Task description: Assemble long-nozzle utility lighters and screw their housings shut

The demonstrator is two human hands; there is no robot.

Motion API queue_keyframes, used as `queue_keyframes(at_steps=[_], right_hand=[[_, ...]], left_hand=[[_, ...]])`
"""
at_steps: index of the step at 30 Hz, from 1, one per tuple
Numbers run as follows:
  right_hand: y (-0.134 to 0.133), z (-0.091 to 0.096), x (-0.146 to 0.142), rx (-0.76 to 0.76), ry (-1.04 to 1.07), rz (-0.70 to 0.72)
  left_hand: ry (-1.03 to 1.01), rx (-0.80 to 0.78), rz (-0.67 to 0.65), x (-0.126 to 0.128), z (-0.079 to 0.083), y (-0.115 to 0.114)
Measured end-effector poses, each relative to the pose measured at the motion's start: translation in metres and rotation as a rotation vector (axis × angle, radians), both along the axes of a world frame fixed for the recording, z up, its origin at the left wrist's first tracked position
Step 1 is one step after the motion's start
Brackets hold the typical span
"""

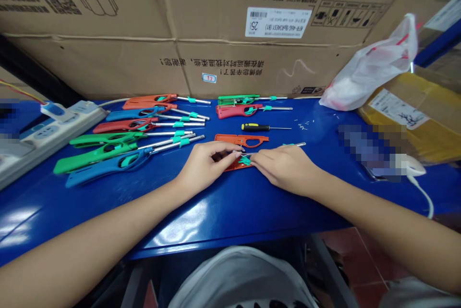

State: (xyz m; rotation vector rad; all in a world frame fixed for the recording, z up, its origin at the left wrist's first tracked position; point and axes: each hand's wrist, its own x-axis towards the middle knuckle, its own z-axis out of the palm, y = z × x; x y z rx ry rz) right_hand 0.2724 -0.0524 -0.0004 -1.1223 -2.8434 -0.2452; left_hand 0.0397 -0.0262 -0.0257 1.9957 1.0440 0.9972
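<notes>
Both my left hand and my right hand are pinching the open orange lighter on the blue table in front of me, while its orange cover is still sitting loose just behind and many closed lighters are lying farther back, looking done.

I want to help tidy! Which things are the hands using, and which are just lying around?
In use: left hand and right hand on the orange plastic lighter shell with teal trigger; spare orange shell half; black-and-yellow screwdriver; tiny metal screws.
Lying about: white power strip; white plastic bag; brown cardboard boxes.
</notes>
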Motion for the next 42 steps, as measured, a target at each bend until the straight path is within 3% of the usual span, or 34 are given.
queue_keyframes(at_steps=[6, 11, 14, 20, 24, 28, 31, 42], right_hand=[[-0.008, 0.027, 0.003, -0.115, 0.099, 0.106], [0.004, 0.046, 0.001, -0.142, 0.245, -0.087], [0.016, 0.042, 0.002, -0.150, 0.182, -0.200], [0.033, 0.022, 0.022, -0.242, 0.154, -0.173], [0.038, 0.025, 0.040, -0.322, 0.201, -0.241], [0.039, 0.032, 0.053, -0.474, 0.270, -0.113], [0.039, 0.029, 0.053, -0.511, 0.208, -0.084], [0.032, 0.032, 0.043, -0.668, 0.226, -0.042]], left_hand=[[0.018, 0.010, -0.030, -0.002, 0.000, 0.000], [0.067, 0.079, -0.061, -0.002, 0.002, -0.002], [0.093, 0.108, -0.093, -0.004, 0.004, -0.004], [0.197, 0.262, -0.259, -0.010, 0.006, -0.004], [0.239, 0.318, -0.245, -0.014, 0.009, -0.001], [0.401, 0.362, -0.265, -0.019, 0.013, 0.004], [0.455, 0.343, -0.300, -0.020, 0.011, 0.008], [0.337, 0.203, -0.287, -0.017, 0.006, 0.005]])
